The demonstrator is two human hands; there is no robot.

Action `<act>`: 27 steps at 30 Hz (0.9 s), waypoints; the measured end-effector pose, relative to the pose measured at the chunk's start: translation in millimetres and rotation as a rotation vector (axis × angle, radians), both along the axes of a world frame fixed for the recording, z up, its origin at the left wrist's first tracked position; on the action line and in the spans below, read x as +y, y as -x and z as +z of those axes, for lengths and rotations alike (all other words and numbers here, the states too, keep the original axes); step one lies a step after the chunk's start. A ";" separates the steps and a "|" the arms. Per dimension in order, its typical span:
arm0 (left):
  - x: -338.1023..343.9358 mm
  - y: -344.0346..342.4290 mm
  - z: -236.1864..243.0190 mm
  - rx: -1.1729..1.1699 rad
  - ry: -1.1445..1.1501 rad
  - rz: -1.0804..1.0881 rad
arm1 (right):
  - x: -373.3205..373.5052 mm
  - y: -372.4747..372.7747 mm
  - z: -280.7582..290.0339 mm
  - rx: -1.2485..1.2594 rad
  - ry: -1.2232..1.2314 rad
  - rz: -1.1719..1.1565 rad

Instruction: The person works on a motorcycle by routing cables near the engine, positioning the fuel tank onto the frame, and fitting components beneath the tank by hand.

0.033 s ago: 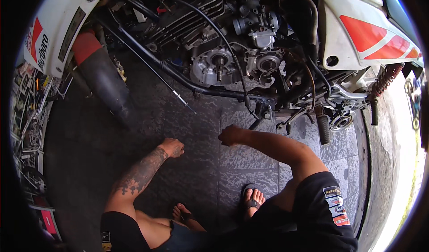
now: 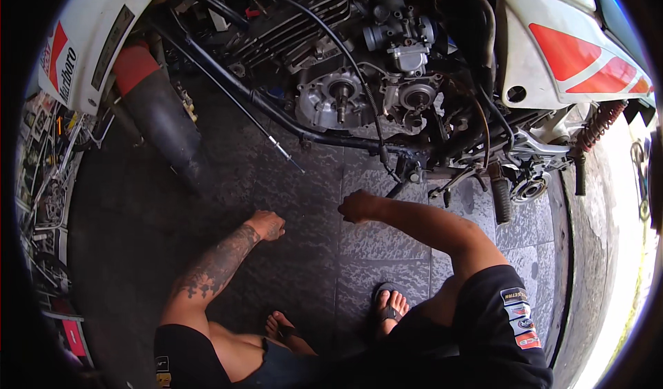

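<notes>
My left hand (image 2: 268, 225) and my right hand (image 2: 358, 206) hang over the tiled floor (image 2: 380, 244), apart, with fingers curled closed; whatever they may hold is hidden. Above them is a partly dismantled motorcycle, with an exposed engine case (image 2: 324, 102), carburetor (image 2: 407, 54) and black lower frame tube (image 2: 290, 123). A black cable with a silver end (image 2: 276, 144) dangles nearest above my left hand. My right hand is just below the frame's lower bracket and lever (image 2: 414, 178), not visibly touching them.
A dark mudguard with a red upper part (image 2: 162, 127) hangs at left, below white bodywork (image 2: 103, 44). A white and red side panel (image 2: 566, 51), spring (image 2: 597, 127) and footpeg (image 2: 501, 196) are at right. Cluttered parts line the left edge; my sandalled feet stand below.
</notes>
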State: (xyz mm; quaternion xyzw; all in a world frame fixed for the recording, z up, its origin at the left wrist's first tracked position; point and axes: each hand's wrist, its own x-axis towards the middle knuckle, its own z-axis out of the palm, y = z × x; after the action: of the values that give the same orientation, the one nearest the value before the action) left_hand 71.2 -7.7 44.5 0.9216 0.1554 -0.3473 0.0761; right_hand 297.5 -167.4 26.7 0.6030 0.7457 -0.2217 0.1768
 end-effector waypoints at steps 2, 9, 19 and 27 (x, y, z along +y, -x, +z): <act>-0.4 3.0 -4.2 0.025 -0.007 0.006 | -1.4 -1.3 0.3 -0.001 -0.002 -0.017; -7.1 3.1 -0.9 0.062 0.006 0.042 | -14.6 -1.8 4.7 -0.023 0.100 -0.013; 0.8 -1.5 -13.1 0.010 0.026 0.033 | -14.4 -9.3 -13.5 -0.037 0.068 0.020; 2.4 -0.6 -9.1 -0.022 0.069 0.045 | -24.2 -7.7 -23.1 -0.063 0.152 0.030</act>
State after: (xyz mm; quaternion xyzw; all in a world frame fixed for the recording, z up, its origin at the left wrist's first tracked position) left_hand 71.8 -5.3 35.4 0.9184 0.1634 -0.3407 0.1176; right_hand 305.2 -191.5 3.6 0.5833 0.7297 -0.2558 0.2487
